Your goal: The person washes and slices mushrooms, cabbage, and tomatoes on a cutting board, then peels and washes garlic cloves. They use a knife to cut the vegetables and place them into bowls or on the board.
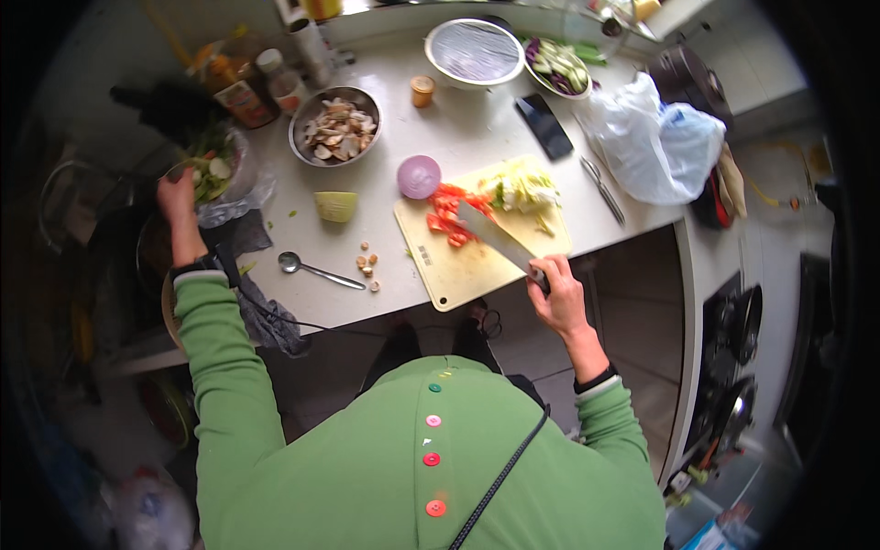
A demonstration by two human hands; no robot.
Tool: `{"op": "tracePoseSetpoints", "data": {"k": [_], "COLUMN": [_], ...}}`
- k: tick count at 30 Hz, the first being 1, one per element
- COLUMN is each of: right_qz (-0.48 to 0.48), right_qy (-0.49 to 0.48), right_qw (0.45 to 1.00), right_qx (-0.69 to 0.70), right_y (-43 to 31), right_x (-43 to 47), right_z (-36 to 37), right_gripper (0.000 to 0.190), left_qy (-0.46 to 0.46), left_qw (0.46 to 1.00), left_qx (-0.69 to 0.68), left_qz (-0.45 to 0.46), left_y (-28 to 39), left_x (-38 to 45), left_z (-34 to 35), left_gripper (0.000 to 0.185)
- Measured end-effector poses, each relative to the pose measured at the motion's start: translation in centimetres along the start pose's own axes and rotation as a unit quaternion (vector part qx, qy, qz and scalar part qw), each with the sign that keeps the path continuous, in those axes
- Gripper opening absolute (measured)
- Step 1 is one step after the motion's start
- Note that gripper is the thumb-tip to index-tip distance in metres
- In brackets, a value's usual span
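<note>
My right hand [558, 295] grips the handle of a kitchen knife [505, 240], its blade slanting over chopped red vegetable pieces [457, 213]. Those lie on a cream cutting board [474, 282], beside a heap of chopped pale green vegetable [526, 189]. A halved purple onion [419, 177] sits at the board's far left corner. My left hand [177, 196] is far to the left, at the edge of a plastic-lined container [240, 165] of vegetable scraps [212, 175]. Whether its fingers hold anything is unclear.
Left of the board are a steel bowl [368, 148] of sliced mushrooms, a pale green vegetable chunk [335, 206], a spoon [320, 271] and small brown bits [368, 262]. Behind stand a film-covered bowl [474, 51] and a small jar [422, 91]. A phone [544, 127], peeler [602, 189] and plastic bag [650, 141] lie right.
</note>
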State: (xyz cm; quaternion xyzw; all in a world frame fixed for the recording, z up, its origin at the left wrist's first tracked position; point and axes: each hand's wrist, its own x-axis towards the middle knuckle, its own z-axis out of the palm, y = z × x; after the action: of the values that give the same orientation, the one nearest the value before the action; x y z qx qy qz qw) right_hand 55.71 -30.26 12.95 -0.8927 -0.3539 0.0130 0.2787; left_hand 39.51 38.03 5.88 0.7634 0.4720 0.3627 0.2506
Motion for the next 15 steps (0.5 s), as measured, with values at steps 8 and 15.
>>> {"op": "tracePoseSetpoints", "data": {"k": [8,15], "right_qz": [-0.096,-0.190], "right_qy": [-0.055,-0.072], "right_qw": [0.992,0.979], "right_qx": [-0.059,-0.022], "right_y": [-0.4,0.1], "right_x": [0.6,2.8], "right_z": [-0.3,0.9], "right_gripper": [0.028,0.027], "left_qy": [-0.011,-0.488], "left_qw": [0.987,0.785], "left_qx": [-0.157,-0.279], "left_qz": [0.030,0.261], "left_y": [15.2,28.6], "left_x": [-17.6,-38.6], "left_z": [1.4,4.0], "left_gripper": [0.041,0.045]}}
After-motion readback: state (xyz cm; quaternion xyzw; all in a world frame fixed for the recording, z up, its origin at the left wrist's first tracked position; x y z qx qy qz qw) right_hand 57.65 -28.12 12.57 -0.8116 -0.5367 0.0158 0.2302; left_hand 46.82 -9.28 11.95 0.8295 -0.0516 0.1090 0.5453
